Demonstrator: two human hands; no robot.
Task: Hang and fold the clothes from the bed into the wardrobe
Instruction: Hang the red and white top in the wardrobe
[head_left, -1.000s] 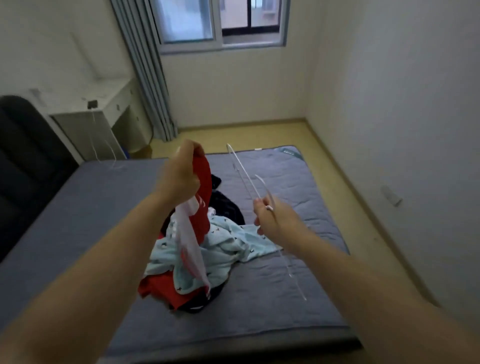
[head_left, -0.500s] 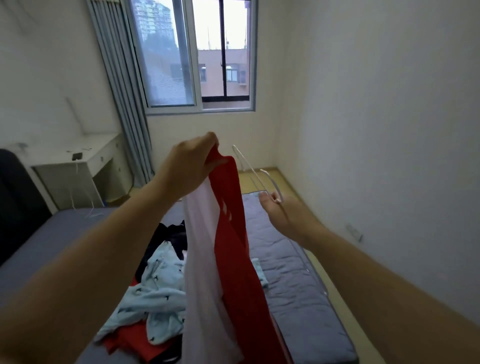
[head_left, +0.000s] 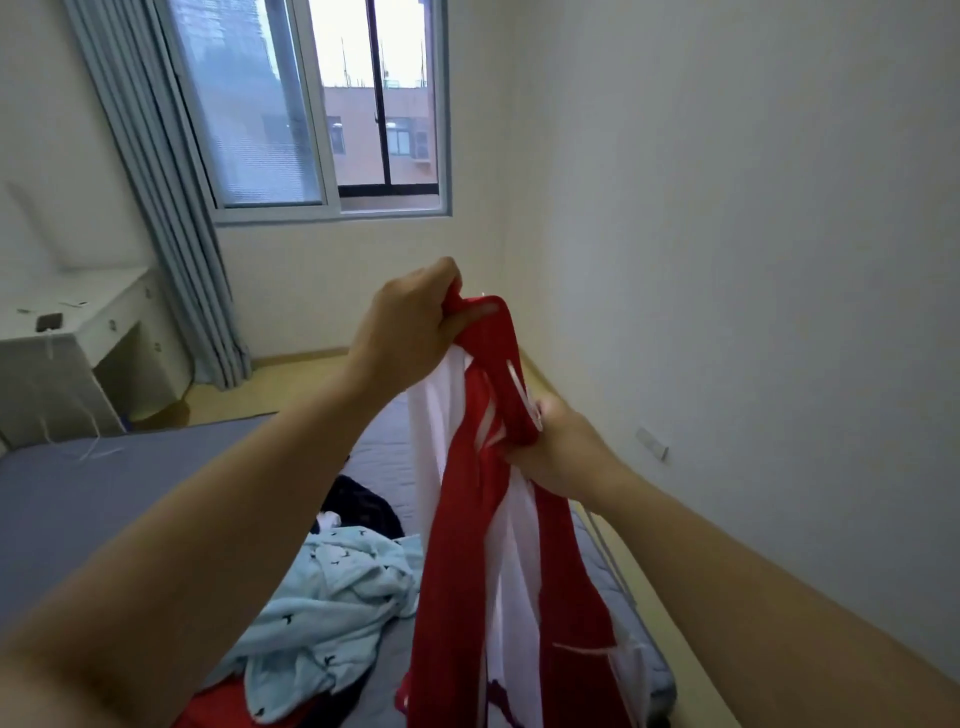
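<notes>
- Small bedroom with pale walls, a window (head_left: 317, 109) with a grey curtain (head_left: 156, 197) on the far side, a white desk (head_left: 72, 332) in the left corner, and a bed (head_left: 104, 483) with a grey-blue cover filling the floor below.
- The person holds a red and white garment (head_left: 467, 545) up in the air over the bed, so it hangs down long in front of them.
- The left hand (head_left: 410, 327) is clenched tight around the top of the red fabric, up high.
- The right hand (head_left: 561, 452) is closed too, bunched into the fabric a bit lower. A thin white hanger (head_left: 517, 384) pokes through the cloth just above it, so it looks like the hanger is being worked into the garment. How much of the hanger that hand grips, can't tell.
- Still on the bed: a light blue piece with little dark prints (head_left: 337, 587), something black (head_left: 363, 504) behind it and more red (head_left: 218, 712) under the pile.
- Progress-wise this looks early. One garment is mid-hanging, the rest of the heap is untouched, and no wardrobe is in view.
</notes>
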